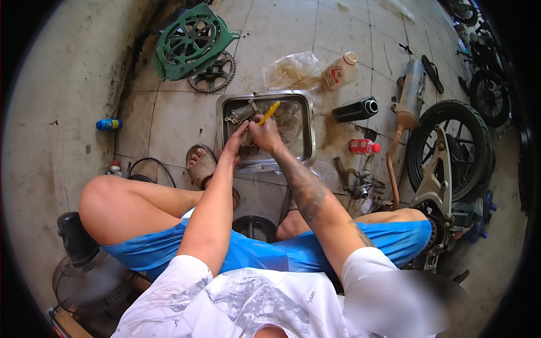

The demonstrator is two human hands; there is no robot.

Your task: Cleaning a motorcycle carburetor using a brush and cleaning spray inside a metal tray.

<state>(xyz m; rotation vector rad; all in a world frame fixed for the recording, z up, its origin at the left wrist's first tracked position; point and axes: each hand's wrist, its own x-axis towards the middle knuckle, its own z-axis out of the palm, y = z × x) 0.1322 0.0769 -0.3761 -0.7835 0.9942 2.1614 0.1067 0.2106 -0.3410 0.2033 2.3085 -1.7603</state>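
Yellow tool (271, 111), there over the tray (309, 129) and pinched in your right grip (265, 135), could skid into your left grip (234, 144), whose hold I can't tell, if you press too hard with both this close.

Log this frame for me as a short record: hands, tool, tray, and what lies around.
View: head camera, looking down
Left hand: over the tray, close beside the right hand; grip unclear
Right hand: closed around a yellow tool; tool's working end hidden
Tray: rectangular, metal, on floor tiles; metal part inside
Beyond tray: green slotted cover, toothed sprocket
Right of tray: black bottle, red bottle, black-tyred wheel
Left of tray: blue bottle
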